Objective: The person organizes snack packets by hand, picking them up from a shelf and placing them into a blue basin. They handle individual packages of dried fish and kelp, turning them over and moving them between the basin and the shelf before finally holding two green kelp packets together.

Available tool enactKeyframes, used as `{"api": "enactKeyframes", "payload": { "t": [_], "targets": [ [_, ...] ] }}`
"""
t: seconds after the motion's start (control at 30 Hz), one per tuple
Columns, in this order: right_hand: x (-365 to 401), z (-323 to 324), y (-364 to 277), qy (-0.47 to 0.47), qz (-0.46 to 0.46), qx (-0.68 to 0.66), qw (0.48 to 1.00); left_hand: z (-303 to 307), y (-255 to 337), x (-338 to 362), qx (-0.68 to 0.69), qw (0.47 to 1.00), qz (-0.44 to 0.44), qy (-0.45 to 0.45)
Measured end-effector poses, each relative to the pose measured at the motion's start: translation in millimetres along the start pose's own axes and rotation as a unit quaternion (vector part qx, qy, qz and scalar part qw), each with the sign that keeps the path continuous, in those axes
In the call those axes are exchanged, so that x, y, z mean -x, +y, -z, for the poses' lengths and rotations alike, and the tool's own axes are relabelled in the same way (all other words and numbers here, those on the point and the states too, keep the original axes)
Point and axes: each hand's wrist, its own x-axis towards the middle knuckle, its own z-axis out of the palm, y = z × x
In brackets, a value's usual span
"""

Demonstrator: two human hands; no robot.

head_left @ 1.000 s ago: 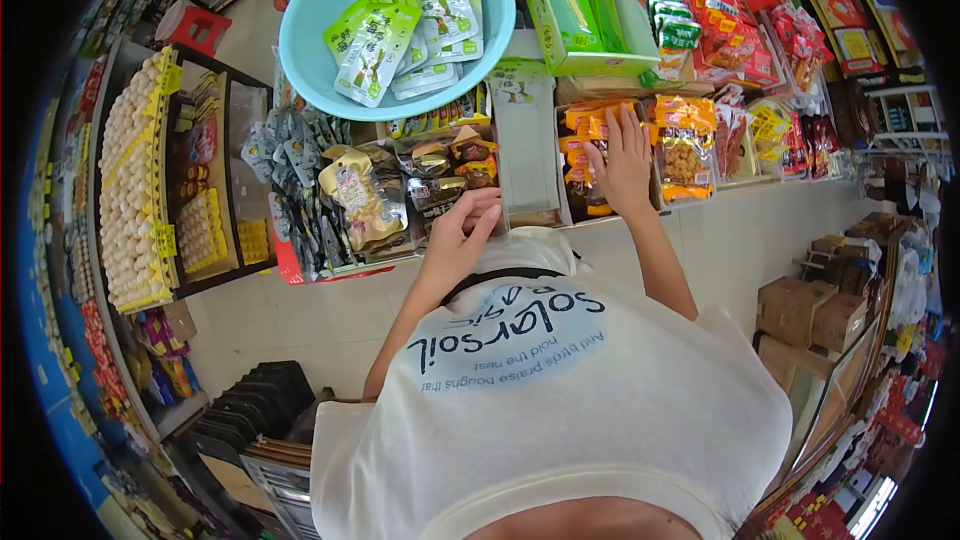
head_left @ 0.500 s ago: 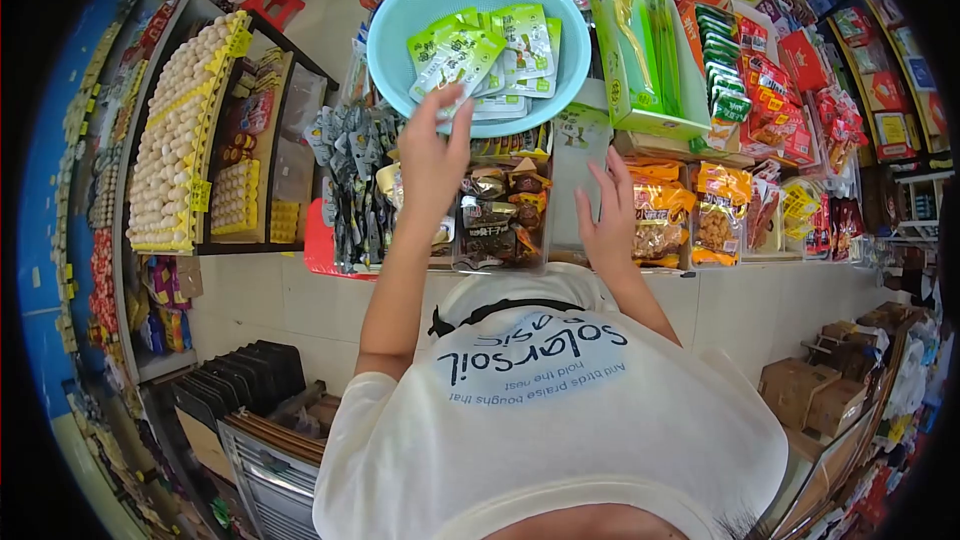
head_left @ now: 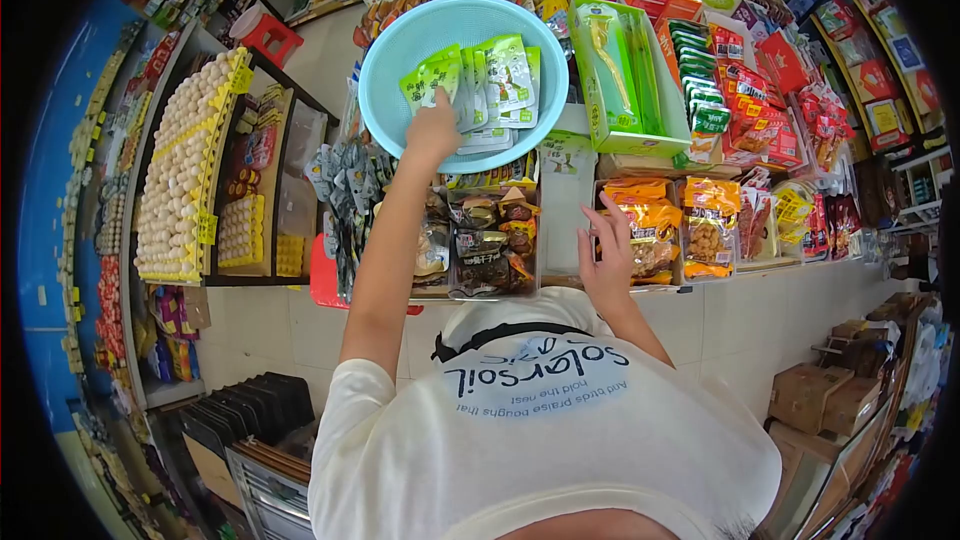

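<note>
A light blue plastic basin [head_left: 375, 90] sits on the display, with several green and white snack packets [head_left: 508, 80] inside. My left hand [head_left: 433, 132] reaches over its near rim. Its fingers are closed at the lower edge of a green snack packet [head_left: 430, 78], one fingertip lying on the packet's face; the thumb is hidden. My right hand [head_left: 606, 248] holds nothing, its fingers apart and bent, above the edge between a grey empty-looking bin [head_left: 562, 225] and orange snack bags [head_left: 645, 225].
Dark snack packs [head_left: 490, 255] fill a clear bin in front of me. A green box [head_left: 630, 80] stands right of the basin, with red packets [head_left: 750, 90] beyond. Egg trays [head_left: 190, 170] are stacked at left. A red stool [head_left: 265, 32] stands behind them.
My left hand has moved from above the packets onto the left one, its fingers closing. The view has shifted, so the basin appears lower. My right hand stays near the bin edge.
</note>
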Motion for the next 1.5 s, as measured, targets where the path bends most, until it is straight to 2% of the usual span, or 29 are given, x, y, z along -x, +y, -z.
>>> {"api": "enactKeyframes", "payload": {
  "t": [0.07, 0.27, 0.33, 0.37, 0.43, 0.47, 0.5, 0.53, 0.57, 0.6, 0.67, 0.73, 0.8, 0.83, 0.87, 0.9, 0.97, 1.03, 1.07, 1.13, 1.17, 1.2, 1.23, 1.33, 1.47, 1.5],
  "targets": [
    [3, -1, 6, 0.005, -0.016, -0.011, 1.000, 5, -7, 2, 0.007, 1.000, -0.012, -0.016],
    [-7, -6, -2, -0.005, 0.008, -0.029, 1.000, 23, -10, 12, 0.103, 0.993, 0.000, 0.055],
    [-10, -9, -6, -0.015, 0.014, -0.027, 0.999, 27, -12, 18, 0.133, 0.981, -0.025, 0.143],
    [-13, -10, -8, -0.020, 0.018, -0.024, 0.999, 31, -15, 20, 0.135, 0.980, -0.022, 0.145],
    [-18, -13, -14, -0.018, 0.024, -0.043, 0.999, 42, -16, 31, 0.239, 0.948, -0.024, 0.211],
    [-21, -13, -17, -0.014, 0.027, -0.062, 0.998, 43, -14, 41, 0.240, 0.947, -0.021, 0.212],
    [-25, -13, -22, -0.016, 0.028, -0.062, 0.998, 46, -6, 56, 0.328, 0.907, -0.073, 0.255],
    [-28, -12, -27, -0.041, -0.019, -0.132, 0.990, 46, 2, 73, 0.411, 0.854, -0.123, 0.294],
    [-30, -12, -32, -0.065, -0.069, -0.199, 0.975, 46, 14, 92, 0.412, 0.855, -0.120, 0.292],
    [-33, -14, -36, -0.067, -0.071, -0.198, 0.975, 43, 29, 111, 0.389, 0.870, -0.109, 0.284],
    [-40, -22, -45, -0.087, -0.123, -0.329, 0.932, 31, 48, 122, 0.369, 0.885, -0.095, 0.269],
    [-55, -35, -56, -0.074, -0.123, -0.350, 0.926, 16, 59, 125, 0.421, 0.871, -0.113, 0.226],
    [-69, -44, -55, -0.056, -0.116, -0.373, 0.919, 13, 66, 129, 0.434, 0.857, -0.122, 0.249],
    [-75, -48, -52, -0.055, -0.149, -0.342, 0.926, 15, 68, 132, 0.444, 0.842, -0.132, 0.277],
    [-77, -50, -50, -0.055, -0.183, -0.311, 0.931, 18, 67, 138, 0.448, 0.857, -0.081, 0.241],
    [-77, -49, -47, -0.053, -0.184, -0.311, 0.931, 18, 64, 141, 0.448, 0.857, -0.083, 0.240],
    [-77, -42, -38, -0.057, -0.127, -0.177, 0.974, 13, 53, 144, 0.512, 0.814, -0.061, 0.267],
    [-73, -36, -10, -0.036, -0.131, -0.176, 0.975, 9, 37, 146, 0.496, 0.820, -0.057, 0.279],
    [-69, -31, 4, -0.015, -0.134, -0.177, 0.975, 12, 33, 152, 0.545, 0.796, -0.038, 0.262],
    [-60, -16, 25, -0.062, -0.182, -0.140, 0.971, 6, 22, 159, 0.617, 0.750, -0.008, 0.239],
    [-56, -10, 31, -0.101, -0.214, -0.111, 0.965, 3, 21, 163, 0.618, 0.752, -0.003, 0.232],
    [-52, -5, 32, -0.161, -0.199, 0.004, 0.967, 3, 20, 166, 0.652, 0.726, 0.017, 0.218],
    [-45, -8, 36, -0.160, -0.201, 0.006, 0.966, 3, 20, 165, 0.685, 0.698, 0.034, 0.206],
    [-24, -23, 36, -0.221, -0.022, 0.157, 0.962, -9, 20, 163, 0.708, 0.679, 0.048, 0.187],
    [-21, -29, 20, -0.240, 0.007, 0.184, 0.953, -12, 25, 168, 0.718, 0.676, 0.058, 0.152],
    [-23, -27, 15, -0.260, -0.042, 0.165, 0.951, -12, 25, 169, 0.718, 0.677, 0.058, 0.152]
  ]
}}
